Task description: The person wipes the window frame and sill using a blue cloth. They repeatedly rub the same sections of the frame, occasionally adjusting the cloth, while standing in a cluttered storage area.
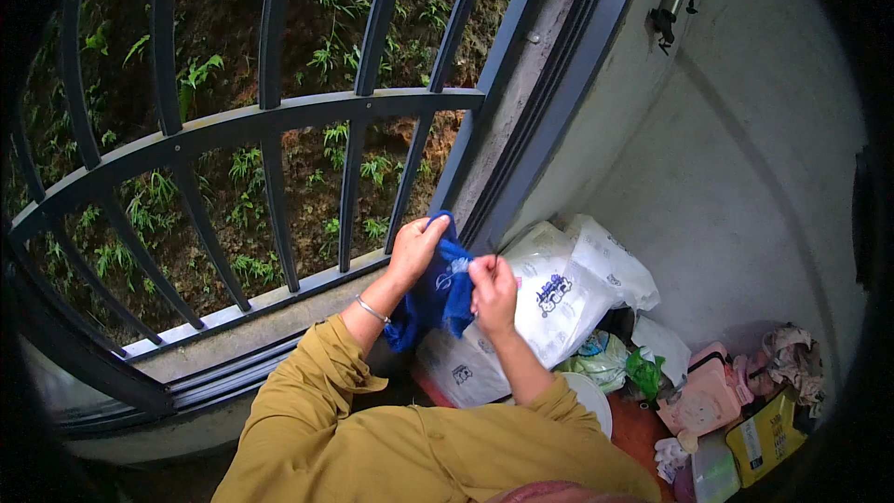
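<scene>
A blue cloth (445, 302) with a white mark hangs bunched between my two hands. My left hand (413, 250) grips its upper edge, thumb laid along the top. On the other side, my right hand (494, 295) pinches the fabric beside a pale tuft. Part of the cloth droops below my left wrist. Which kind of cloth article it is, I cannot tell. Just behind my right hand lie white printed plastic bags (559, 293).
A dark metal railing (318, 106) stands at the left, with a planted slope beyond. Window tracks (538, 91) run up beside a grey wall (740, 175). At lower right are a pink plastic container (702, 391), a yellow pouch (767, 436) and a green bag (644, 369).
</scene>
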`<state>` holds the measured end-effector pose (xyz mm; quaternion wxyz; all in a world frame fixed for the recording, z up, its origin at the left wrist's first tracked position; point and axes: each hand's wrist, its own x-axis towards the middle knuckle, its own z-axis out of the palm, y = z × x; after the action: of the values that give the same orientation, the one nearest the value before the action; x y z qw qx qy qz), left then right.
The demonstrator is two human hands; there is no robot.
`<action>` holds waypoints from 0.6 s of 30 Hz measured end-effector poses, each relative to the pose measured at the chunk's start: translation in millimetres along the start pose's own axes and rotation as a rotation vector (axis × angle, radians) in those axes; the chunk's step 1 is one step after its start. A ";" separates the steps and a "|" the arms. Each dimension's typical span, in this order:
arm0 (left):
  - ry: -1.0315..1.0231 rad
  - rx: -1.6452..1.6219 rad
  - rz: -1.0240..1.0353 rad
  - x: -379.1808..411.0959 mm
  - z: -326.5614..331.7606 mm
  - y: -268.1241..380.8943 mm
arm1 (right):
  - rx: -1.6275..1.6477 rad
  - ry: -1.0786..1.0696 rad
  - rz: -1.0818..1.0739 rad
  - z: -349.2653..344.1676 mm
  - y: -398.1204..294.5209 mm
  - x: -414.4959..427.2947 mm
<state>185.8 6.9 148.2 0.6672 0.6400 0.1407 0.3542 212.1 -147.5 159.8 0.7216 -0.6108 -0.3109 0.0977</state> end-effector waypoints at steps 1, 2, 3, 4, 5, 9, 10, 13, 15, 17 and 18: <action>-0.060 0.085 0.036 -0.9 -2.0 -1.0 | -0.005 0.003 -0.013 -5.1 -2.7 7.9; -0.193 0.171 -0.008 -1.3 -5.5 0.4 | -0.076 -0.004 -0.138 -6.7 -11.8 18.1; -0.278 0.172 0.041 -5.0 -9.4 -4.1 | -0.138 -0.023 -0.252 -3.6 -20.4 29.3; -0.359 -0.014 -0.037 -7.4 -10.8 -6.3 | -0.184 -0.035 -0.269 -2.6 -27.4 38.6; -0.433 -0.205 -0.120 -8.6 -13.3 -9.4 | -0.229 -0.049 -0.281 -1.4 -31.4 47.5; -0.650 -0.179 -0.034 -17.3 -34.5 -2.7 | 0.160 0.037 -0.105 -3.0 -54.8 78.9; -0.681 -0.186 -0.068 -17.2 -33.5 -7.3 | 0.201 -0.008 -0.059 -5.9 -61.0 83.3; -0.730 0.008 -0.160 -23.7 -34.6 -3.8 | 0.263 -0.097 0.046 -11.4 -62.8 96.1; -0.540 -0.059 -0.122 -26.5 -28.5 -7.9 | 0.226 -0.082 0.123 -6.0 -64.9 99.2; -0.370 -0.353 -0.040 -26.8 -19.1 -11.0 | 0.300 -0.075 0.239 -0.9 -64.1 101.5; -0.369 -0.432 -0.131 -28.5 -15.3 -2.0 | 0.277 -0.111 0.256 -14.6 -58.4 103.7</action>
<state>156.4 0.0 136.6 0.8236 0.5265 -0.0207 0.2098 288.2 -119.2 248.1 0.7622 -0.5340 -0.2536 0.2638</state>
